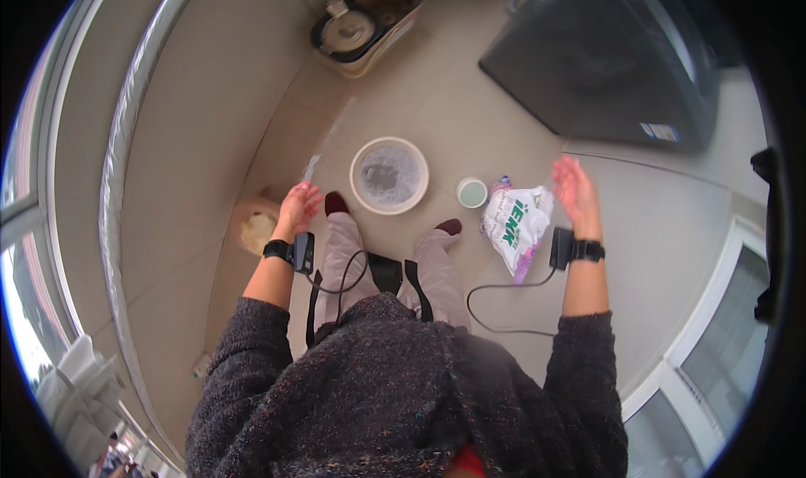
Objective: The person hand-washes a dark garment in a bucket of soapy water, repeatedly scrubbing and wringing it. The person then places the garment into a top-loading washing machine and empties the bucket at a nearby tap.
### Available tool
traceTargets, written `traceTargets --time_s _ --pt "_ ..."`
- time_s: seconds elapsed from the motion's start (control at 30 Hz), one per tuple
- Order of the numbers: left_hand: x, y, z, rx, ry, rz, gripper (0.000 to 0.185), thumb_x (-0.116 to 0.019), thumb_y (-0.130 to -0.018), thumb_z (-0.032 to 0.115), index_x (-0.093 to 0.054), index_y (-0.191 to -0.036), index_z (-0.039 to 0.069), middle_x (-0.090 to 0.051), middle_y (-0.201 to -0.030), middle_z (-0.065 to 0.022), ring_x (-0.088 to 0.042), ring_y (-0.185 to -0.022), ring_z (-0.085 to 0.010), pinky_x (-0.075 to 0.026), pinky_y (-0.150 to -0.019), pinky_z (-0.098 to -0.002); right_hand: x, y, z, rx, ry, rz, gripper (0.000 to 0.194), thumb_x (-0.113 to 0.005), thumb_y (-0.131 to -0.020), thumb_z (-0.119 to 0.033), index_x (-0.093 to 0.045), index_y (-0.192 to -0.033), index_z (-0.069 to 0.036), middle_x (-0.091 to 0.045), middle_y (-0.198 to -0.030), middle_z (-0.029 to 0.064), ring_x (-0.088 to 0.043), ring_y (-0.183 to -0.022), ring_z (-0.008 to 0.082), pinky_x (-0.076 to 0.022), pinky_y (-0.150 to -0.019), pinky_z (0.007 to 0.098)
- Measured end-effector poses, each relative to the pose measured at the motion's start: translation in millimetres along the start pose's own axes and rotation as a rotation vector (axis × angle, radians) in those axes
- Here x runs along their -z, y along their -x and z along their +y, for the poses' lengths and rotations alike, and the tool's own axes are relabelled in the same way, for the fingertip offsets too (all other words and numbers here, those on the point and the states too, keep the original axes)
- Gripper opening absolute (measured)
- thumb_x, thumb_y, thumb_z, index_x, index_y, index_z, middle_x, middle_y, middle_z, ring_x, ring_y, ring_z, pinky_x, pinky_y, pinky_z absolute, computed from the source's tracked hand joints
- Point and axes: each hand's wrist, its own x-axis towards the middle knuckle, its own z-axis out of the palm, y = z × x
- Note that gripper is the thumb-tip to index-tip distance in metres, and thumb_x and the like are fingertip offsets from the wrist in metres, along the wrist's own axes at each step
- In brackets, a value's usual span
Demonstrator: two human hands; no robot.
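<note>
My left hand (pixel 303 205) is raised, palm up with fingers a little curled and nothing in it, near a pinkish container (pixel 239 221) with something pale inside. Out to the right, my right hand (pixel 572 185) is empty, its fingers apart, just beside a white printed plastic bag (pixel 519 223) lying on the floor. Between the hands, in front of my feet, stands a round basin (pixel 389 208) of sudsy grey water. A small white cup (pixel 472 193) with pale green contents stands between basin and bag. Each wrist wears a strapped black device with a cable.
A large dark grey appliance (pixel 585 69) stands at the upper right. At the top, a mop bucket (pixel 362 65) holds a round mop head (pixel 347 32). A silvery wrapped pipe (pixel 119 163) runs along the left wall. A white-framed glass door (pixel 705 327) is at the lower right.
</note>
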Motion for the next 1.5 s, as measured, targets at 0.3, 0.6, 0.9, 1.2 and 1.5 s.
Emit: traceTargets --time_s 0.3,0.6,0.9,1.2,1.5 --pt "81 -98 -101 0.237 -0.404 0.282 0.028 -0.055 -0.090 0.030 -0.057 -0.116 0.018 -0.063 -0.103 0.0003 -0.059 -0.085 -0.0149 -0.043 -0.070 -0.0308 -35 -63 226 -0.372 0.415 0.027 0.038 -0.059 -0.086 -0.035 -0.054 -0.115 -0.011 -0.062 -0.100 0.0038 -0.061 -0.080 0.0143 -0.0476 -0.062 0.0300" --pt "29 -259 -230 0.064 -0.783 0.153 0.061 -0.062 -0.082 0.027 -0.042 -0.134 0.003 -0.050 -0.131 -0.0220 -0.047 -0.123 -0.0312 -0.038 -0.101 -0.0360 -62 -236 393 -0.190 0.900 -0.044 0.056 -0.059 -0.086 -0.038 -0.047 -0.128 -0.004 -0.063 -0.106 0.0108 -0.062 -0.092 0.0214 -0.0480 -0.076 0.0352" --pt "18 -359 -273 -0.038 -0.628 0.217 0.052 -0.063 -0.082 0.020 -0.045 -0.127 0.003 -0.062 -0.110 -0.0218 -0.062 -0.099 -0.0331 -0.047 -0.086 -0.0396 -64 -351 484 -0.107 1.274 -0.043 0.054 -0.057 -0.086 -0.030 -0.041 -0.129 0.000 -0.061 -0.108 0.0211 -0.060 -0.099 0.0355 -0.0450 -0.087 0.0423" --pt "19 -371 -267 -0.051 -0.899 0.256 0.030 -0.060 -0.080 0.016 -0.049 -0.105 0.004 -0.062 -0.097 -0.0245 -0.059 -0.093 -0.0427 -0.047 -0.082 -0.0473 -72 -358 491 0.057 1.363 -0.138 0.026 -0.056 -0.085 -0.017 -0.050 -0.105 -0.002 -0.063 -0.094 0.0246 -0.060 -0.091 0.0416 -0.0471 -0.079 0.0465" --pt "56 -380 -238 -0.123 -0.862 0.274 0.028 -0.059 -0.081 0.017 -0.049 -0.103 0.003 -0.063 -0.093 -0.0255 -0.059 -0.091 -0.0435 -0.047 -0.080 -0.0481 -127 -348 472 0.062 1.388 -0.137 0.026 -0.057 -0.085 -0.020 -0.051 -0.104 -0.003 -0.063 -0.093 0.0226 -0.061 -0.089 0.0389 -0.0475 -0.078 0.0452"
